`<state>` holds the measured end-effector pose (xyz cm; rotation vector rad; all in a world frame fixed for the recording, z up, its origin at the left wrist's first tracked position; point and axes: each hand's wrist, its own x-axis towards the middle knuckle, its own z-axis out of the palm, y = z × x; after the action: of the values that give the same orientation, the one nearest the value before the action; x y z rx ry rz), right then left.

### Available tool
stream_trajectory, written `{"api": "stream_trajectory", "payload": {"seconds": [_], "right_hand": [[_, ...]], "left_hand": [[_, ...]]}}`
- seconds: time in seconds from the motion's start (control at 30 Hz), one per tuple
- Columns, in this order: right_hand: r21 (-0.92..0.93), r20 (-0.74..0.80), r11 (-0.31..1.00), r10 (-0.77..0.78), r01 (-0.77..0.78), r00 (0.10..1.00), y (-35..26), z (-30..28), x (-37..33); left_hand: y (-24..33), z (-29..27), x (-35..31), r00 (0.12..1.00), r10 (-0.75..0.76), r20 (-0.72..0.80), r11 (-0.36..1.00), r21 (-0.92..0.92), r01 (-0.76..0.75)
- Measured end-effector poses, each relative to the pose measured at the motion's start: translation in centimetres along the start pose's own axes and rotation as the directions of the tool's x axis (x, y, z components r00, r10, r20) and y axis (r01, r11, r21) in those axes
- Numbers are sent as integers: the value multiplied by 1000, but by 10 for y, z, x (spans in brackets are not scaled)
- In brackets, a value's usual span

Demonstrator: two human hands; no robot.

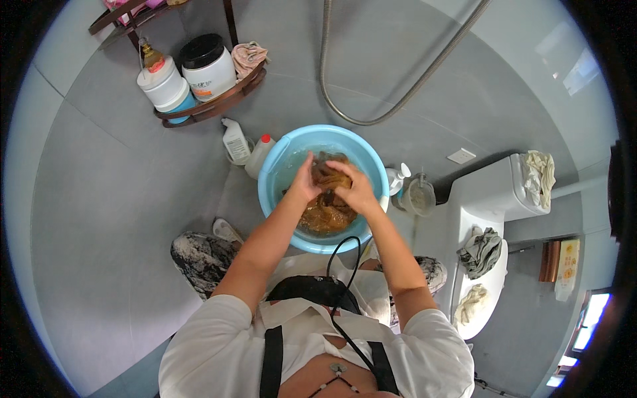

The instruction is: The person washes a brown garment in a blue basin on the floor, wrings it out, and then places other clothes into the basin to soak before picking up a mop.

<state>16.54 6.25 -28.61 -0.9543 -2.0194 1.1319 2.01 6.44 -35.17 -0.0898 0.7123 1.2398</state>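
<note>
A light blue plastic basin (pixel 273 147) with water in it stands before me. Inside lies a wet brown cloth (pixel 326 217), partly sunk in the water and bunched up. Over the basin, my left hand (pixel 305 180) presses on the cloth's left side, its fingers pointing away from me. Opposite it, my right hand (pixel 357 188) curls its fingers over the raised part of the cloth. Both hands grip the same bundle, which rises between them. Some fingertips are hidden by the cloth.
Left of the basin stand a white bottle (pixel 235 140) and a red-capped jug (pixel 259 158). A pump bottle (pixel 398 178) and a clear cup (pixel 421 198) are on its right. Cloths (pixel 480 252) lie on the toilet (pixel 499 292). A shower hose (pixel 371 122) loops beyond; a corner shelf (pixel 219 99) holds tubs.
</note>
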Motion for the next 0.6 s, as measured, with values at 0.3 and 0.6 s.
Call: {"api": "stream_trajectory", "payload": {"seconds": [0.3, 0.6], "right_hand": [[-216, -61, 975, 43, -55, 997, -7, 25, -27], [-429, -446, 865, 46, -259, 894, 50, 24, -2]], "left_hand": [[-18, -3, 21, 989, 51, 139, 998, 29, -56], [-53, 5, 28, 933, 209, -291, 974, 149, -172]]}}
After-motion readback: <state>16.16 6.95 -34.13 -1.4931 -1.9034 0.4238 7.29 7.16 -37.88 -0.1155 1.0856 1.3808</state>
